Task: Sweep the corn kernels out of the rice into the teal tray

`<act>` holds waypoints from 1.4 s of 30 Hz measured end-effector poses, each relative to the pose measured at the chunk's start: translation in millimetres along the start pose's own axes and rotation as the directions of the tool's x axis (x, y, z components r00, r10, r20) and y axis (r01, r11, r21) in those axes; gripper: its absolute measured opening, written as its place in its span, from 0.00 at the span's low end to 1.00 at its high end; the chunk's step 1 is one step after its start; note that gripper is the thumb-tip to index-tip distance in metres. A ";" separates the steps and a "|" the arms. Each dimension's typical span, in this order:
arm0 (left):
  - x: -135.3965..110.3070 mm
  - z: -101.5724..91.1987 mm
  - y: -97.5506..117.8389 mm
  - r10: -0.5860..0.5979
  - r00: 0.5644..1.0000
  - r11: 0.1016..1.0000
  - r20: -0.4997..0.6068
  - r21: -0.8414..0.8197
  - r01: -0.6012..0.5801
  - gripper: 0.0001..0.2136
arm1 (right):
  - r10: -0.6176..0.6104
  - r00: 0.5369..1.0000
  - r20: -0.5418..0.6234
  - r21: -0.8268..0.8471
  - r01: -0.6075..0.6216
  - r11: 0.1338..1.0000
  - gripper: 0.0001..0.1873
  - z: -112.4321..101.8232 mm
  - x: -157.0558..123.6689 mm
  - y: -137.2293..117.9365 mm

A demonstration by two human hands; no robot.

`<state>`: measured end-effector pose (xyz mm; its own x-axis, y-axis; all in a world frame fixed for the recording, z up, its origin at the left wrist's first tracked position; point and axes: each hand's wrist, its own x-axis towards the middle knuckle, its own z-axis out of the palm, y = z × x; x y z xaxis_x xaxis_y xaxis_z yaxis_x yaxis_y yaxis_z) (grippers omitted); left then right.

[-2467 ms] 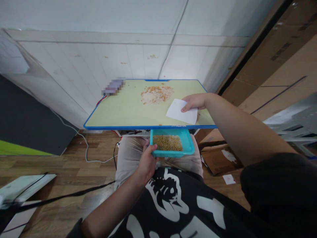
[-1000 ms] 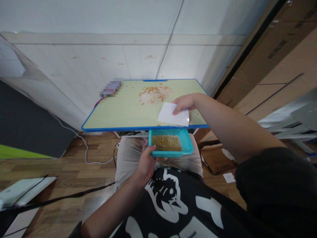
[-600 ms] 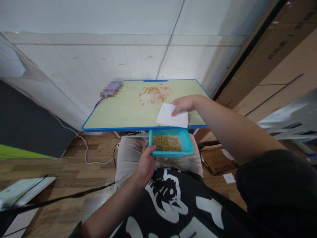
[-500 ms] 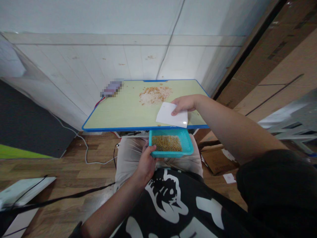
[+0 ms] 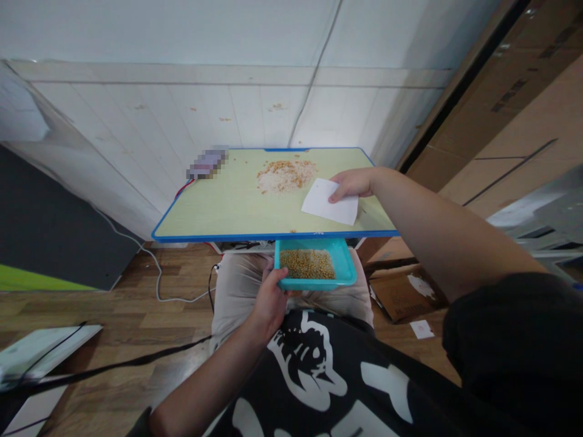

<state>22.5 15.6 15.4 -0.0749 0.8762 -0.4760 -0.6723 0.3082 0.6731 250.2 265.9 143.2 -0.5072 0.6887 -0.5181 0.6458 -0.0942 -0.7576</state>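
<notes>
My left hand (image 5: 272, 297) grips the left end of a turquoise tray (image 5: 345, 267), thumb over the rim. The tray sits above my lap, just below the table's front edge, with yellowish beans or grains (image 5: 307, 264) inside. Pinched in my right hand (image 5: 353, 184) is a white card (image 5: 325, 203), held over the right part of the tabletop; whether its lower edge touches the surface I cannot tell. Left of the card and farther back lies a spread-out heap of orange-yellow and whitish grains (image 5: 286, 176). A few crumbs lie at the front edge.
The pale yellow-green table (image 5: 209, 212) has a blue rim and stands against a white wall. A blurred-out object (image 5: 207, 164) with a red cord lies at its back left. Tall cardboard (image 5: 501, 133) leans on the right. On the floor is an open cardboard box (image 5: 405, 294).
My right hand and the white card have moved right and slightly back, away from the front edge above the tray. My left hand and the tray stay in place.
</notes>
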 end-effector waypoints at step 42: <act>-1.1 -2.4 2.4 0.020 0.999 1.000 0.036 0.004 -0.020 0.26 | 0.003 0.969 0.246 -0.090 0.020 0.996 0.23 34.8 30.4 -28.8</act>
<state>19.1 14.4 16.1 -0.0615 0.8951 -0.4416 -0.6678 0.2919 0.6847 196.4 264.6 135.5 -0.6298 0.4907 -0.6021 0.6845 -0.0157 -0.7288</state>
